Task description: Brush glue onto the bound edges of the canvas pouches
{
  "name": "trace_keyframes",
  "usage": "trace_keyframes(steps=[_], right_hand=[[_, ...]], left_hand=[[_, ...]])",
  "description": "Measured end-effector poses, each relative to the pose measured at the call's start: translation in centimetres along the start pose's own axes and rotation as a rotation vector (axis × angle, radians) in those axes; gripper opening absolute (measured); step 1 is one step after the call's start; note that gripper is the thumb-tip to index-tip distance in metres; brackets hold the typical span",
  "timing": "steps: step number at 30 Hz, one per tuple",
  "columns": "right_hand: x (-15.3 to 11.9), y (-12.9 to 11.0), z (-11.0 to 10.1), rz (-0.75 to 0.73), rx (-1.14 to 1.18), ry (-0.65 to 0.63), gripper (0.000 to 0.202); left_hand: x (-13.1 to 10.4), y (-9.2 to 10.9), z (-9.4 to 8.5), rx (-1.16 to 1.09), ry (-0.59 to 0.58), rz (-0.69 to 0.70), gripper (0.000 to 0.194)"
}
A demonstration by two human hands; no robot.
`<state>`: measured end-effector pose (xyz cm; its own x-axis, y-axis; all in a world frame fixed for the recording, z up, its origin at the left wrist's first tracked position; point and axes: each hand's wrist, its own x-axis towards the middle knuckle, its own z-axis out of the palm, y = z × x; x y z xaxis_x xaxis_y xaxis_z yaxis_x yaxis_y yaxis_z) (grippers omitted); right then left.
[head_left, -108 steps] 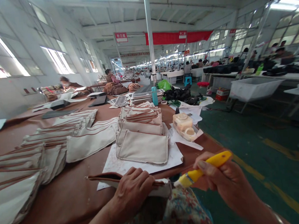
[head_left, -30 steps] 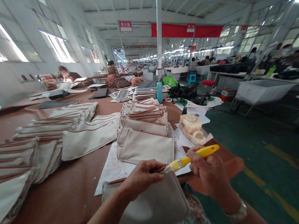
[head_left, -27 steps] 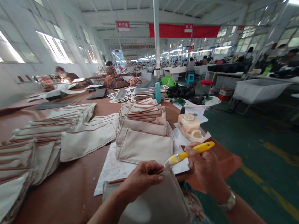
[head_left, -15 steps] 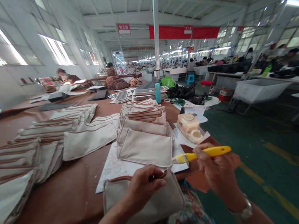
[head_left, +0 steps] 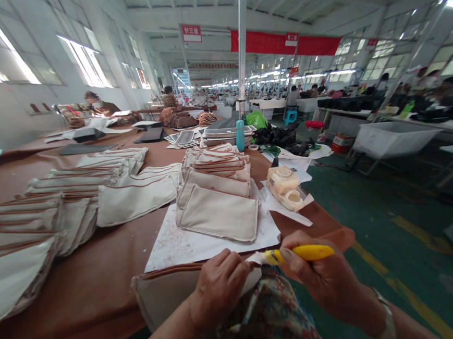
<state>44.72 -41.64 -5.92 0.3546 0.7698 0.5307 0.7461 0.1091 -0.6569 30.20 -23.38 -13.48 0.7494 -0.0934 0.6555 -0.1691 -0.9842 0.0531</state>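
Your left hand (head_left: 220, 285) is closed over the upper edge of a pale grey pouch (head_left: 167, 291) with brown lining, the fingers bent across it near its right end. The pouch is at the near edge of the table, partly above the floral cloth (head_left: 278, 304) on your lap. Your right hand (head_left: 323, 277) is wrapped firmly around a flat paintbrush (head_left: 311, 252), thumb along its yellow handle, the handle's end pointing right. Its whitish bristles reach the pouch's right-hand corner, just beside your left fingers; whether they press on it, you cannot tell from this angle. A pale band (head_left: 386, 316) circles your right wrist.

Just beyond your hands, a stack of similar pouches (head_left: 219, 214) leans back in a row on a white paper sheet (head_left: 168, 250), which lies on the brown table covering (head_left: 113, 280). To the right of the stack stands a cut-open plastic container (head_left: 283, 183), on more paper. More pouches (head_left: 21, 274) lie in overlapping rows on your left, and a teal bottle (head_left: 240, 135) stands upright behind the stack.
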Motion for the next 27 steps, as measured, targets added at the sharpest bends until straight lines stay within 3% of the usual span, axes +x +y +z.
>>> trace_keyframes(steps=[5,10,14,18,23,27], right_hand=[[-1.2,-1.0,-0.7,-0.113,-0.130,0.173,0.010],[-2.1,-1.0,0.5,-0.252,-0.204,0.120,0.011],[-2.3,-1.4,0.2,-0.248,-0.239,0.149,0.011],[-2.6,-1.5,0.2,-0.300,-0.241,0.071,0.010],[-2.4,-1.6,0.7,-0.265,-0.236,0.124,0.011],[-2.0,-1.4,1.4,-0.237,-0.123,0.062,0.011]], left_hand=[[0.0,0.5,-0.2,0.043,0.022,0.034,0.010],[-0.2,0.7,-0.3,0.033,0.022,0.025,0.013],[-1.0,0.8,0.0,0.057,0.004,0.039,0.006],[-1.2,0.8,0.1,0.079,-0.019,0.032,0.004],[-0.8,1.0,-0.4,0.127,-0.003,0.087,0.011],[-1.1,1.4,-1.3,0.164,-0.013,0.100,0.012]])
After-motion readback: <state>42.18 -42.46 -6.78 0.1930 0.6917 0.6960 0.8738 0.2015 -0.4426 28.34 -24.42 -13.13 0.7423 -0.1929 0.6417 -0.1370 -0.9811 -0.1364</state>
